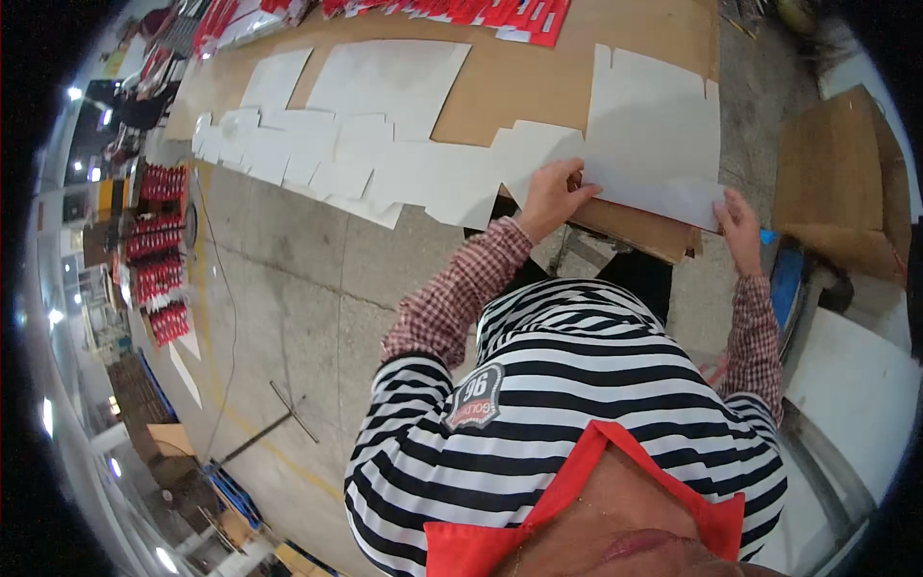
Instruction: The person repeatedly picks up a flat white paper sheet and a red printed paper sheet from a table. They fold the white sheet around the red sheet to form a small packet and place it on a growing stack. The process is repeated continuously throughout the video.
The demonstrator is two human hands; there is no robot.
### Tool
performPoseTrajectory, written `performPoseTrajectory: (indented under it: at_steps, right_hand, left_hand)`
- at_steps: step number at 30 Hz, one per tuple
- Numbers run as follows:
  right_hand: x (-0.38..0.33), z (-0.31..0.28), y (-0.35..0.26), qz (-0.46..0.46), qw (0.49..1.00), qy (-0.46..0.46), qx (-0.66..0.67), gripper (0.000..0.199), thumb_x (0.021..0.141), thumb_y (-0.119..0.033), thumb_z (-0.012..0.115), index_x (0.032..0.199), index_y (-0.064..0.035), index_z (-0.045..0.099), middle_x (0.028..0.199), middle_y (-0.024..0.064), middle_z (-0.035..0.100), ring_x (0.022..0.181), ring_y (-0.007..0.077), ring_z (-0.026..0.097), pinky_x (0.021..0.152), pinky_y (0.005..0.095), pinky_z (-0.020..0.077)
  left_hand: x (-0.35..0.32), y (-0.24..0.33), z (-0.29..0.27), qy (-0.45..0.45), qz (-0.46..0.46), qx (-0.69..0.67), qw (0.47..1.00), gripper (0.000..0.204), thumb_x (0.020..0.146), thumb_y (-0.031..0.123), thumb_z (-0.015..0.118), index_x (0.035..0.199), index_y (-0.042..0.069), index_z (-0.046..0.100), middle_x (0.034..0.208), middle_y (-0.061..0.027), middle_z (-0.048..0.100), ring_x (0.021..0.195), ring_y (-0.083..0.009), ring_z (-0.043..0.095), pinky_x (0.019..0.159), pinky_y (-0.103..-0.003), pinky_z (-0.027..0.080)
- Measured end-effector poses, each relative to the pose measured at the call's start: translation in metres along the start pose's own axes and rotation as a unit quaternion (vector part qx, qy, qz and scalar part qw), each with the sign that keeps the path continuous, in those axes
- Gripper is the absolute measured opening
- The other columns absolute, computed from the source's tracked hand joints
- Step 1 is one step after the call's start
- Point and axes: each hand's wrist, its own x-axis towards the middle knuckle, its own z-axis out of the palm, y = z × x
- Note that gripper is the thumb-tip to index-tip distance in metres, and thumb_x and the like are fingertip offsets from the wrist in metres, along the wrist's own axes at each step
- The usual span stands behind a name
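Observation:
A pale, slightly shiny strip lies along the near edge of the table, with a thin red line at its lower edge. My left hand pinches its left end between thumb and fingers. At the strip's other end, my right hand has its fingers closed over the corner. Beneath and beyond the strip is a large white card sheet with notched edges. More white cut card blanks overlap to the left of my left hand.
Brown cardboard covers the table, with red-and-white flat packages piled at the far side. An open carton stands on the right. Stacked red items stand far left; a metal stand is on the floor.

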Motion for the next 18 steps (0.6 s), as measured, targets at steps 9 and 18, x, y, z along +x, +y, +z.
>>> performPoseTrajectory:
  at_steps: [9, 18]
  right_hand:
    - [0.012, 0.066, -0.035, -0.432, 0.863, 0.098, -0.243, 0.047, 0.095, -0.042, 0.055, 0.134, -0.0154, 0.058, 0.149, 0.0101, 0.042, 0.137, 0.0342, 0.036, 0.114, 0.0520, 0.0241]
    - [0.014, 0.068, -0.023, -0.425, 0.862, -0.011, -0.275, 0.055, 0.095, -0.056, 0.047, 0.134, -0.0200, 0.059, 0.150, 0.0040, 0.044, 0.143, 0.0323, 0.030, 0.118, 0.0535, 0.0141]
  left_hand:
    - [-0.032, 0.019, 0.055, 0.121, 0.212, 0.286, 0.927, 0.067, 0.083, 0.023, 0.070, 0.142, 0.008, 0.043, 0.144, -0.0107, 0.045, 0.128, -0.0293, 0.044, 0.104, -0.056, 0.032]
    - [-0.032, -0.040, -0.020, 0.181, 0.018, 0.121, 0.976, 0.030, 0.077, 0.015, 0.075, 0.105, 0.009, 0.066, 0.110, -0.0086, 0.065, 0.095, -0.0275, 0.058, 0.083, -0.043, 0.042]
